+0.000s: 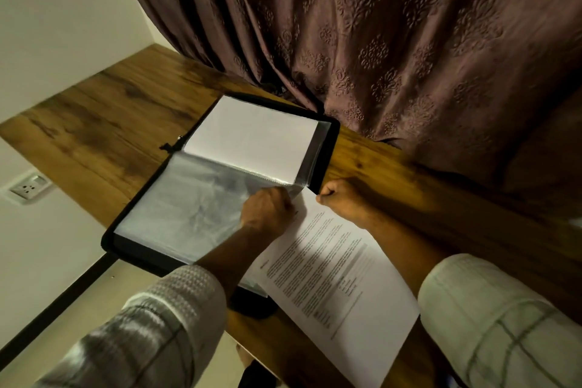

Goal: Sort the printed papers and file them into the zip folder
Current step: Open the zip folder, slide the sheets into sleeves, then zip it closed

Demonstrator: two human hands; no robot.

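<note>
A black zip folder (327,154) lies open on the wooden desk (104,110). Its far half holds a white sheet (252,135) inside a clear sleeve. The near half shows an empty clear plastic sleeve (185,208). A printed paper (340,274) lies partly on the folder's right side and partly on the desk. My left hand (267,211) pinches the sleeve's open corner where the paper's top edge meets it. My right hand (341,198) is curled in a fist at the paper's top right corner, apparently gripping its edge.
A brown patterned curtain (393,41) hangs right behind the folder. A wall socket (30,187) sits below the desk at left. The desk's near edge runs diagonally, with floor below it.
</note>
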